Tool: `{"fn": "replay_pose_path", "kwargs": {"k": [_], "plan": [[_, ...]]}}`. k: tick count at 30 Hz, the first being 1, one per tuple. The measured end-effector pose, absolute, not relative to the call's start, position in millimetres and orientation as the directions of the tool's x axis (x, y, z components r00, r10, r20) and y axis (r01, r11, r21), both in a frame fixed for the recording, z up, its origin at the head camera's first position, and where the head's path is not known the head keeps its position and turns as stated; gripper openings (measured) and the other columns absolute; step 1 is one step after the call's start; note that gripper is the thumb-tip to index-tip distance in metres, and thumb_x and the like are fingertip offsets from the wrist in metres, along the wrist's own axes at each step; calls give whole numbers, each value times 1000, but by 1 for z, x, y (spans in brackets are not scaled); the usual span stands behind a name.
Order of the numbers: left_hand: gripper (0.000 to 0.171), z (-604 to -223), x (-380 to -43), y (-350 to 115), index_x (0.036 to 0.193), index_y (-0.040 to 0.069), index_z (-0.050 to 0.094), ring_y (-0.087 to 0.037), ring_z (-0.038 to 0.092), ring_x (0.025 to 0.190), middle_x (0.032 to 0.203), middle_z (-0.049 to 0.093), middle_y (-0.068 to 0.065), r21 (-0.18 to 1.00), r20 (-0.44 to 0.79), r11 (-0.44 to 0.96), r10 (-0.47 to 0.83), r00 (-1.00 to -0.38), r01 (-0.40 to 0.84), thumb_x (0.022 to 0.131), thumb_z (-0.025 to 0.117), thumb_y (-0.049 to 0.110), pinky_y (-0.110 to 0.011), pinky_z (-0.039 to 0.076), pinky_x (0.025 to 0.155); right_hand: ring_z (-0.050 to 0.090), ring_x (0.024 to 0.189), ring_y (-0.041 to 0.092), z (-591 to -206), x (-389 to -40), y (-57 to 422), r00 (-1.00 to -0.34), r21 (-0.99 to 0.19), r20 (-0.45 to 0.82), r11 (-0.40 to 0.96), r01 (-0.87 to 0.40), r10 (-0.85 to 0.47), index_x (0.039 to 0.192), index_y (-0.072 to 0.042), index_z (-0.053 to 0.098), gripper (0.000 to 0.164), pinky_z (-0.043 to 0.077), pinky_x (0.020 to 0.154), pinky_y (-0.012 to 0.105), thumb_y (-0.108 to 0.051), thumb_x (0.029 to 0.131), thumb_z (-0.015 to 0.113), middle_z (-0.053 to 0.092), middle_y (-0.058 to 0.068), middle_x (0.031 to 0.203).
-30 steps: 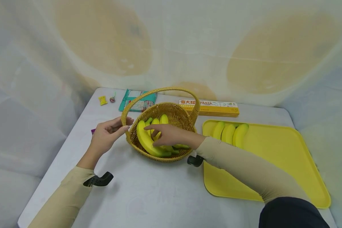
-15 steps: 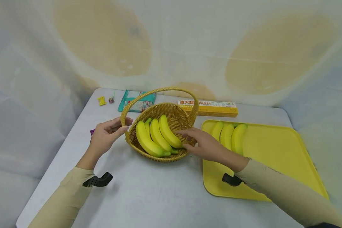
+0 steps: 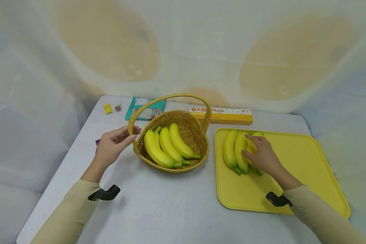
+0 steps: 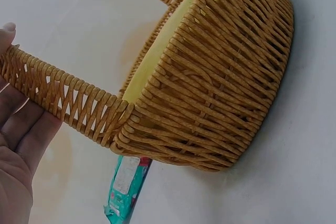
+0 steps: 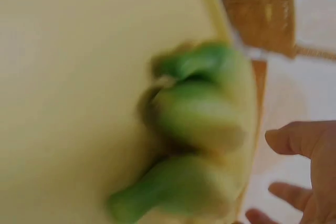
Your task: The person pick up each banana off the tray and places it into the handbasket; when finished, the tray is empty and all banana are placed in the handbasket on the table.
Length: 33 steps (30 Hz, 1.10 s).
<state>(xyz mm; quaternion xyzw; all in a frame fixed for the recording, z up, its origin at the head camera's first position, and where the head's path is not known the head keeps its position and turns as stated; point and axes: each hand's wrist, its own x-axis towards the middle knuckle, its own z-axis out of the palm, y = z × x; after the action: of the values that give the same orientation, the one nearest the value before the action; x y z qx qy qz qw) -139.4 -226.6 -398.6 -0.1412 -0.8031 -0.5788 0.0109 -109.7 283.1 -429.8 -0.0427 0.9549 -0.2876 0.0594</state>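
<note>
A wicker basket (image 3: 187, 127) with an arched handle (image 3: 183, 95) stands mid-table with several yellow bananas (image 3: 158, 152) in it. My left hand (image 3: 111, 145) grips the handle near its left base, thumb on one side and fingers on the other, as the left wrist view also shows. Over the yellow tray (image 3: 299, 169), my right hand (image 3: 263, 156) hovers with parted fingers above a row of three bananas (image 3: 230, 150), overlapping the right two. In the right wrist view the hand (image 5: 315, 171) holds nothing, and the banana stems (image 5: 194, 108) are blurred below it.
Behind the basket lie a teal packet (image 3: 149, 112) and a yellow pasta box (image 3: 231, 117). Toward the back left are a yellow-wrapped candy (image 3: 107, 108) and a lollipop (image 3: 118, 107). A purple wrapper (image 3: 97, 142) is partly hidden behind my left hand.
My right hand has left the bananas in the basket and moved right to above those on the tray. The left hand stays on the handle.
</note>
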Motion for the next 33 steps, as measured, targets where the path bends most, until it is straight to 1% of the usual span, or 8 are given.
{"fn": "replay_pose_path", "kwargs": {"k": [3,5,10,12,14,23,27,33], "plan": [[35,-399,-139,-227,130,3,68,-7,69,111,123,72,-11,926,177,295,212,-961,236,100,68,22,-19,53,95,39,127,56,-440,-112,299,-990,-554,-133,831,41,-40,154,6,33,73,41,98,70,-30,100,66,31,41,145],[35,-399,-139,-227,130,3,68,-7,68,111,123,72,-11,925,176,300,210,-962,235,100,68,22,-18,53,95,46,123,56,-444,-113,307,-985,-563,-172,822,83,-19,155,7,29,78,47,94,66,-35,100,65,30,44,143],[34,-399,-139,-227,130,3,68,-7,68,111,123,72,-11,926,183,291,213,-960,241,100,67,21,-19,53,95,55,117,55,-447,-115,316,-967,-553,-255,823,129,-20,158,4,21,84,53,87,59,-42,101,61,44,43,137],[33,-400,-139,-227,129,3,68,-7,69,111,123,72,-11,926,187,288,214,-959,245,101,67,20,-19,53,95,56,117,54,-446,-116,317,-962,-541,-273,830,135,-22,159,3,20,83,53,87,58,-42,102,60,50,41,136],[33,-401,-139,-228,129,3,68,-8,69,111,122,72,-11,926,191,283,213,-958,248,101,67,19,-19,53,94,57,115,54,-444,-115,319,-957,-533,-289,834,144,-20,160,1,18,82,53,84,57,-40,102,59,51,40,136],[32,-401,-139,-227,128,3,69,-8,69,111,122,72,-12,924,191,289,216,-958,249,101,67,19,-19,53,95,61,111,51,-430,-102,321,-970,-555,-227,830,59,-83,162,-5,19,77,58,79,52,-31,103,61,48,38,139],[33,-400,-139,-227,129,3,68,-8,69,111,123,72,-12,923,191,293,214,-958,249,101,67,19,-19,53,95,63,105,44,-416,-96,316,-972,-565,-194,825,-3,-136,162,-8,22,73,57,73,45,-28,103,60,49,35,139],[32,-400,-140,-227,128,2,68,-8,69,111,122,72,-12,926,200,276,221,-955,258,101,67,18,-20,53,95,62,105,34,-389,-88,304,-947,-599,-170,792,-120,-272,160,-13,31,68,55,77,41,-25,102,63,54,25,138]]}}
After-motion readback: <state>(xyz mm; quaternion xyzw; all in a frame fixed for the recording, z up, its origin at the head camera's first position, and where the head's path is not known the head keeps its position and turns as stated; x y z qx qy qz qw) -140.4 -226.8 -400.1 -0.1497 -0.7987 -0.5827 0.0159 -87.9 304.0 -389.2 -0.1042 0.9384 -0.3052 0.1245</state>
